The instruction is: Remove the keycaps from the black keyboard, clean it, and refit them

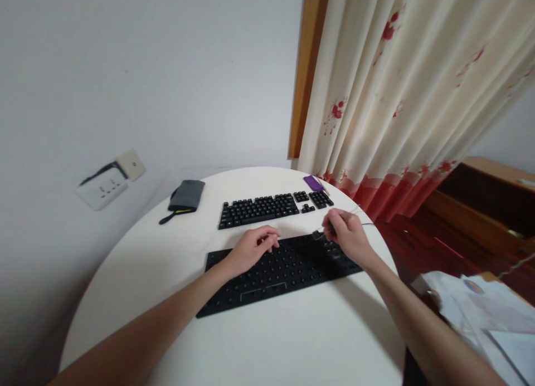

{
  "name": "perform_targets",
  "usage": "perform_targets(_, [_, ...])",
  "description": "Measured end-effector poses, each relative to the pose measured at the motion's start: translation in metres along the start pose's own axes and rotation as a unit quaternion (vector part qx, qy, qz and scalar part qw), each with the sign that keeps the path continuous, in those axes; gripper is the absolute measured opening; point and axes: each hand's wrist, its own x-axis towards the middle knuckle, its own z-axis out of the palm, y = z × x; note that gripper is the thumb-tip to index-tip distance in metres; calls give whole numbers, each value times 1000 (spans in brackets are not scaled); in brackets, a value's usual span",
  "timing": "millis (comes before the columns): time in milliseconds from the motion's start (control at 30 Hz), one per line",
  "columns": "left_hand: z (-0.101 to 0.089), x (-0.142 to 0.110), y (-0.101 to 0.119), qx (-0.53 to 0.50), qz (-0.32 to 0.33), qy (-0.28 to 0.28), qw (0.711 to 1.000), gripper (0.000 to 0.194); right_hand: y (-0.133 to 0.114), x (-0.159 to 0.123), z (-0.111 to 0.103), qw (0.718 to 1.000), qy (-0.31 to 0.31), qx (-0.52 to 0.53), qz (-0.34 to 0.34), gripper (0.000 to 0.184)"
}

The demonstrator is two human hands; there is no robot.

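Observation:
A black keyboard [267, 280] with its switches bare lies across the white table. My left hand [253, 249] rests over its upper left part, fingers loosely curled and a little apart, with nothing visible in them. Above its right end, my right hand [346, 233] is closed around the dark handle of what looks like a keycap puller [331, 228]. A black keycap [317, 235] shows at the tool's thin wire end; how the two touch is too small to tell. Behind the keyboard, black keycaps [259, 209] are laid out in keyboard order.
On the round white table [137, 263], a grey pouch [188, 195] with a strap lies at the back left. A purple item [313, 182] sits at the back right near the curtain [376, 96]. Papers [480, 308] are piled beside the table on the right.

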Motion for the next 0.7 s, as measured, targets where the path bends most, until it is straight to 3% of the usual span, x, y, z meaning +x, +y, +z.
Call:
perform_targets(133, [-3,1,-2,-59,11,14,998,38,-15,19,56,993,-95,17,-71,41])
perform_targets(233, [-6,3,-2,-91,10,6,996,39,-10,21,77,990,-108,13,-89,40])
perform_targets(400, [-9,6,-2,-77,-5,-22,997,24,5,9,76,988,-117,-15,-97,38])
perform_targets(700, [-7,4,-1,-1,-28,-55,998,22,9,-4,80,969,-155,-105,-162,30])
